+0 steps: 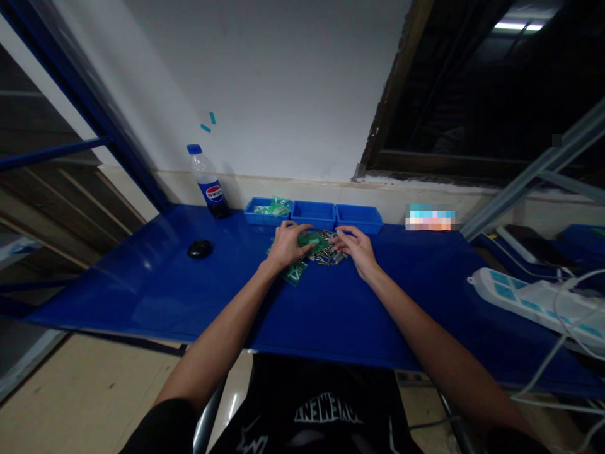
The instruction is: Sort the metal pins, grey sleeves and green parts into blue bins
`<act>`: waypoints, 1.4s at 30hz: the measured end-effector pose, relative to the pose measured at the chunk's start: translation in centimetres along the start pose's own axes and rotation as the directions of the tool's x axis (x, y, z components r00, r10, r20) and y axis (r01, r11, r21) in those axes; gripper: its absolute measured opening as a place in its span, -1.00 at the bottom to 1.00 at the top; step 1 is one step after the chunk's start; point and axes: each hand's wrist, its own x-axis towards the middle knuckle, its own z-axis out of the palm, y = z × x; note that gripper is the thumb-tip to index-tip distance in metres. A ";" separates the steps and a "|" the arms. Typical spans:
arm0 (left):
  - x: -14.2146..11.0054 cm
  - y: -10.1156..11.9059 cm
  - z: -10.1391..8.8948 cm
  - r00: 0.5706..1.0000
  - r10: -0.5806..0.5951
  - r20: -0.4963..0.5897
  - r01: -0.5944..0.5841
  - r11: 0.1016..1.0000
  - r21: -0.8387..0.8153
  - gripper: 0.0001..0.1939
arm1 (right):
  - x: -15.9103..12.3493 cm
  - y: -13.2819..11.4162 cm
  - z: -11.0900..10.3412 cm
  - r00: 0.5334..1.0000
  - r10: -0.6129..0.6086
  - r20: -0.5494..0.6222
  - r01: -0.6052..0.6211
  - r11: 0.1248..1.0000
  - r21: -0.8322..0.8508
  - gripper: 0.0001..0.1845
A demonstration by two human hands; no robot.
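A pile of small metal parts (326,257), looking like screws or pins, lies on the blue table between my hands. A green see-through plastic bag (309,239) rests at the pile's left side, and another small green bag (295,272) with a few parts inside lies nearer to me. My left hand (287,244) is over the bags, its thumb and forefinger spread apart. On the pile's right edge is my right hand (358,251), fingers loosely curved and apart, fingertips at the parts. Whether either hand touches a single part is too small to see.
Along the wall stand three joined blue bins (312,215); the left one holds green bags (280,206). A cola bottle (210,186) and a black mouse (199,248) are to the left. At right lie a white power strip (524,301) and cables on the blue table (326,321).
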 end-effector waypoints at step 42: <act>-0.2 3.4 -2.0 0.950 -0.030 0.310 0.255 0.644 -0.721 -0.57 | 0.0 0.2 0.3 1.000 -0.024 0.020 0.023 0.999 0.049 -0.45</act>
